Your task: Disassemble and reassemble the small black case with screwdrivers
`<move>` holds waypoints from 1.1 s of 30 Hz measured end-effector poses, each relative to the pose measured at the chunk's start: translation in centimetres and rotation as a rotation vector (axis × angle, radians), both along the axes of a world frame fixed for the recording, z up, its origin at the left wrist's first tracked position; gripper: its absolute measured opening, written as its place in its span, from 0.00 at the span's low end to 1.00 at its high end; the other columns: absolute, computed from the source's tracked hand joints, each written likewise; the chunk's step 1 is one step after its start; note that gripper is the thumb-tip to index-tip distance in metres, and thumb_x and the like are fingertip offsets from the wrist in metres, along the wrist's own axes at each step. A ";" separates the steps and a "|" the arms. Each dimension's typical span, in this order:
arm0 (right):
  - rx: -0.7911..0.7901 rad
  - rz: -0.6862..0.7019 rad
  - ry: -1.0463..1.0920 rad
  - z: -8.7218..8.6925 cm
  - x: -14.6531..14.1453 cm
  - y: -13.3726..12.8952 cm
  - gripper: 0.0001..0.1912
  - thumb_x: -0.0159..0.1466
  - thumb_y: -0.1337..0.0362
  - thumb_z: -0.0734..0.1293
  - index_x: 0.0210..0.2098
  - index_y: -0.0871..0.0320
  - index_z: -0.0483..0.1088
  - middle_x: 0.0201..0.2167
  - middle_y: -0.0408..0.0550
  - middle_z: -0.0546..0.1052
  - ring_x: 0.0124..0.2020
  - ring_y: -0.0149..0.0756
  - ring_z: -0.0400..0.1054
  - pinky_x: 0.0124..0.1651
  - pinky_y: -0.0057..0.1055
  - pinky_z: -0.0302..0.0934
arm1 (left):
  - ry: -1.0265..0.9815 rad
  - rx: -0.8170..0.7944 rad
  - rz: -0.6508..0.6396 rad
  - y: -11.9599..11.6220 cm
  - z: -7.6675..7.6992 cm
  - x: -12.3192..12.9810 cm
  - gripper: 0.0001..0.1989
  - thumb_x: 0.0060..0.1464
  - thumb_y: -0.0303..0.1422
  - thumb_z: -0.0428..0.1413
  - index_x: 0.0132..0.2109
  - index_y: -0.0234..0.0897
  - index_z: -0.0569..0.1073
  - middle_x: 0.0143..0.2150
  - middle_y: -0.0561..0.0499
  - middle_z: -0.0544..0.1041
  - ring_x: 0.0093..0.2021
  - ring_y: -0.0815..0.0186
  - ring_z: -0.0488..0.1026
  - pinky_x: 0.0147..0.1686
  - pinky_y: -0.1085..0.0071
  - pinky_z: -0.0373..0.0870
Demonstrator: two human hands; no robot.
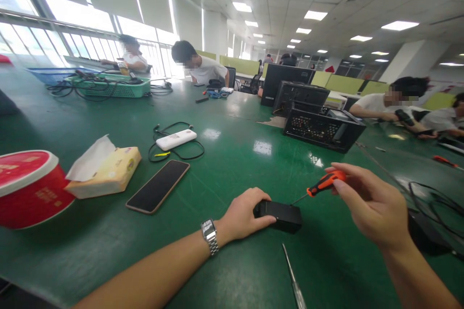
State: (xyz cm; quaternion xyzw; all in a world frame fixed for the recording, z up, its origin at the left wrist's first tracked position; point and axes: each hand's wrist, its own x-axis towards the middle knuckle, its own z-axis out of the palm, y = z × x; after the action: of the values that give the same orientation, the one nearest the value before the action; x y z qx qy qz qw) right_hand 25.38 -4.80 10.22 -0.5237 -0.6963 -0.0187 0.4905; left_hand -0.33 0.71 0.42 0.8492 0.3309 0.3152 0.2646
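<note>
A small black box (284,216) lies on the green table (232,169) in front of me. My left hand (246,215), with a silver watch at its wrist, grips the box's left end between thumb and fingers. In my right hand (373,203) is an orange and black screwdriver (324,182), held by the handle. Its thin shaft slants down to the left, and the tip is at the box's far top edge; whether it touches a screw is too small to tell. Nearer to me lies a second, slim screwdriver (294,277) with a clear handle.
Left of my arms are a phone (158,187), a tissue pack (108,171), a red tub (32,188) and a white power bank (176,139) with a cable. Behind stand a green basket (136,89) and black computer cases (322,128). Several people sit around; a black adapter (427,231) lies right.
</note>
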 end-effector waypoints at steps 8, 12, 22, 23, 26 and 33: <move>-0.001 -0.021 -0.051 0.2 -0.1 0.0 0.12 0.63 0.58 0.67 0.45 0.53 0.75 0.35 0.46 0.79 0.28 0.33 0.74 0.35 0.30 0.68 | 0.002 0.012 0.003 0.0 0.0 0.0 0.16 0.54 0.40 0.61 0.47 0.39 0.71 0.44 0.48 0.74 0.43 0.60 0.70 0.43 0.67 0.67; 0.062 -0.068 -0.123 0.5 -0.5 0.0 0.13 0.61 0.55 0.68 0.42 0.54 0.74 0.31 0.44 0.78 0.27 0.32 0.72 0.32 0.29 0.66 | 0.004 0.012 0.000 0.0 0.1 0.0 0.16 0.54 0.40 0.62 0.47 0.38 0.71 0.44 0.48 0.74 0.44 0.60 0.70 0.43 0.67 0.67; 0.106 -0.056 -0.218 0.9 -0.8 -0.1 0.13 0.62 0.58 0.68 0.45 0.56 0.73 0.29 0.43 0.78 0.24 0.30 0.70 0.29 0.27 0.64 | 0.012 0.012 -0.002 0.0 -0.1 0.1 0.17 0.54 0.40 0.61 0.48 0.38 0.71 0.44 0.48 0.73 0.43 0.60 0.70 0.43 0.66 0.68; 0.088 -0.037 -0.204 0.9 -0.8 -0.1 0.14 0.63 0.59 0.67 0.46 0.55 0.73 0.31 0.43 0.78 0.25 0.30 0.71 0.31 0.28 0.65 | 0.011 0.013 -0.003 0.1 -0.1 0.1 0.17 0.54 0.40 0.61 0.48 0.38 0.71 0.44 0.48 0.73 0.43 0.60 0.70 0.43 0.66 0.68; 0.095 -0.055 -0.210 0.8 -0.7 -0.2 0.13 0.62 0.59 0.68 0.44 0.55 0.74 0.29 0.42 0.78 0.23 0.30 0.70 0.31 0.28 0.65 | 0.006 0.014 -0.005 0.1 -0.2 0.0 0.17 0.54 0.40 0.61 0.48 0.38 0.71 0.44 0.48 0.73 0.44 0.60 0.70 0.44 0.66 0.68; 0.124 -0.107 -0.282 0.6 -0.6 -0.1 0.11 0.61 0.57 0.69 0.39 0.56 0.75 0.26 0.42 0.77 0.23 0.30 0.69 0.28 0.28 0.62 | 0.004 0.010 0.000 0.1 -0.2 0.1 0.17 0.54 0.40 0.61 0.48 0.38 0.70 0.44 0.48 0.73 0.43 0.60 0.70 0.44 0.66 0.68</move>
State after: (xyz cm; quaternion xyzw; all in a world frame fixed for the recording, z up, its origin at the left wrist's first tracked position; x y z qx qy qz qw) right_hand 24.74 -4.86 10.82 -0.5211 -0.7268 -0.1608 0.4176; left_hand -0.24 0.78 0.23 0.8510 0.3300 0.3152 0.2598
